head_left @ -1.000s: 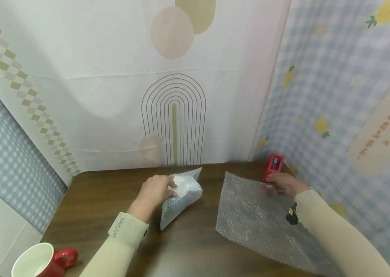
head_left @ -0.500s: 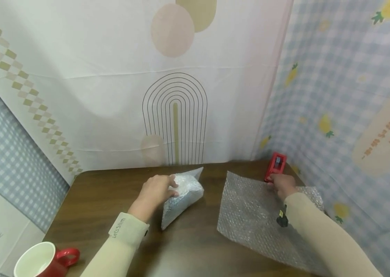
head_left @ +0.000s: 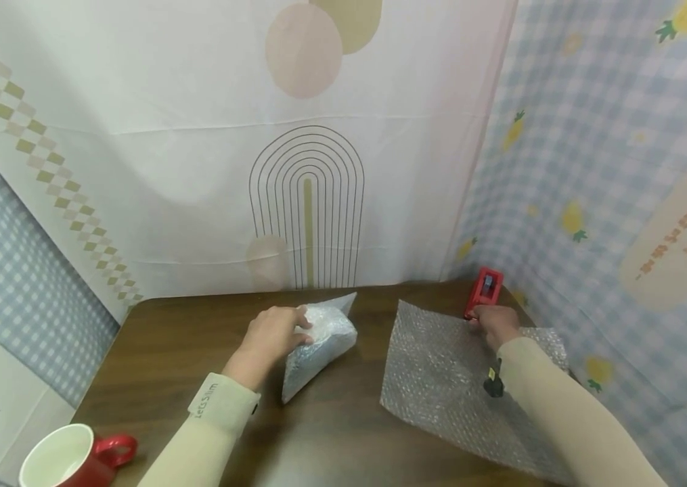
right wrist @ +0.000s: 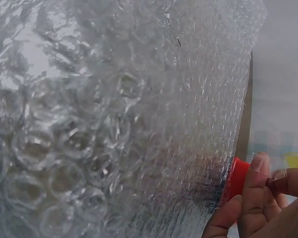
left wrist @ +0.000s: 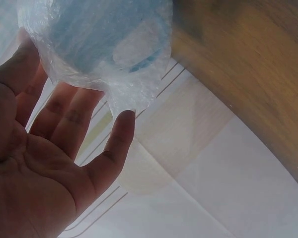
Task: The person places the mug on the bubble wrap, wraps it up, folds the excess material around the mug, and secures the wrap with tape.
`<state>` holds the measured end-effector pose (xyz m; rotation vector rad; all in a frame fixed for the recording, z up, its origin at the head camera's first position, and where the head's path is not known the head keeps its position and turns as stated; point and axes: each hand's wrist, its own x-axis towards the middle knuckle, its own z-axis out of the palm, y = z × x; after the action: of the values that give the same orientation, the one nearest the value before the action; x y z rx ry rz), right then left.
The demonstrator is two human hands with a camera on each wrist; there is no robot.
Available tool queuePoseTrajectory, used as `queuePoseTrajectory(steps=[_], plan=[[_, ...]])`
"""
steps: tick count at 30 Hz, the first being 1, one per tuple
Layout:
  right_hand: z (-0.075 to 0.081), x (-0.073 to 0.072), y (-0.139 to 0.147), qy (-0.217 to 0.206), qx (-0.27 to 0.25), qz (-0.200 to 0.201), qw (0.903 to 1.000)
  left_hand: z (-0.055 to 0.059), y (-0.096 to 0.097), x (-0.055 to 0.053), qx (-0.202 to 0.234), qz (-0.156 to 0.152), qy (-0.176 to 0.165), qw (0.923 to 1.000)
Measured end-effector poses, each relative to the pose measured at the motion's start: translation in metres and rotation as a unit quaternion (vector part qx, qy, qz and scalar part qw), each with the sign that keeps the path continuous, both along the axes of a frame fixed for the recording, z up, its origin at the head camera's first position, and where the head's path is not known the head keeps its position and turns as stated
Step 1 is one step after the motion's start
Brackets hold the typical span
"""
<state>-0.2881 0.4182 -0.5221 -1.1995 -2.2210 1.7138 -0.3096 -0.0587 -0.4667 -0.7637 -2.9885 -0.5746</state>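
Over the last second the change is on the right: the right grip [head_left: 498, 323] turns and its wrist swings in over the bubble wrap sheet [head_left: 434, 372], uncovering that sheet's far right corner. Its fingers and thumb are now bent in together, clamped at the near end of the red tape dispenser [head_left: 482, 293]; whether they pinch only the body or also a loose end of tape is too faint to tell. The dispenser itself keeps its place at the far right of the counter [head_left: 197, 325], beside the sheet's far edge. Meanwhile the left grip [head_left: 273, 333] has not shifted: thumb and fingers curve round the left side of the bubble-wrapped bundle [head_left: 327, 333]. This suggests the work centres on the dispenser, with the bundle merely steadied.

The bundle sits near the middle of the counter, toward its back, left of the flat sheet and apart from it. It looks plump and glossy, with one pointed flap standing up behind and another running down toward the front. In the left wrist view, a rounded, bluish form shows through the film, with a pale patch on it; what it is stays unclear. No tape can be made out on the wrapping.
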Motion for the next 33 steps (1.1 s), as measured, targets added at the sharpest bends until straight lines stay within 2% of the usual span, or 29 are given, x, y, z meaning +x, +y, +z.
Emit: queuePoseTrajectory(steps=[6, 10, 15, 19, 23, 28, 33], plan=[[-0.006, -0.005, 0.001, 0.004, 0.002, -0.007, 1.0000, 0.000, -0.001, -0.001, 0.001, -0.004, 0.003, 1.0000], [-0.008, -0.005, 0.000, 0.008, 0.023, 0.002, 0.9997, 0.000, -0.001, -0.001, 0.002, -0.001, 0.004, 1.0000], [-0.011, -0.003, 0.003, 0.004, 0.056, 0.031, 0.9979, -0.001, -0.002, 0.000, 0.004, -0.001, -0.001, 1.0000], [-0.014, 0.000, 0.010, -0.016, 0.087, 0.062, 0.9942, -0.002, -0.001, 0.000, 0.007, -0.004, -0.003, 1.0000], [-0.011, 0.000, 0.013, -0.032, 0.096, 0.082, 0.9915, -0.003, -0.003, -0.001, 0.005, -0.005, 0.005, 1.0000], [-0.003, -0.003, 0.014, -0.043, 0.090, 0.087, 0.9913, -0.003, -0.004, -0.002, 0.012, -0.005, 0.019, 0.9997], [0.001, 0.001, 0.013, -0.049, 0.090, 0.089, 0.9908, -0.004, -0.004, -0.002, 0.012, -0.007, 0.008, 0.9999]])
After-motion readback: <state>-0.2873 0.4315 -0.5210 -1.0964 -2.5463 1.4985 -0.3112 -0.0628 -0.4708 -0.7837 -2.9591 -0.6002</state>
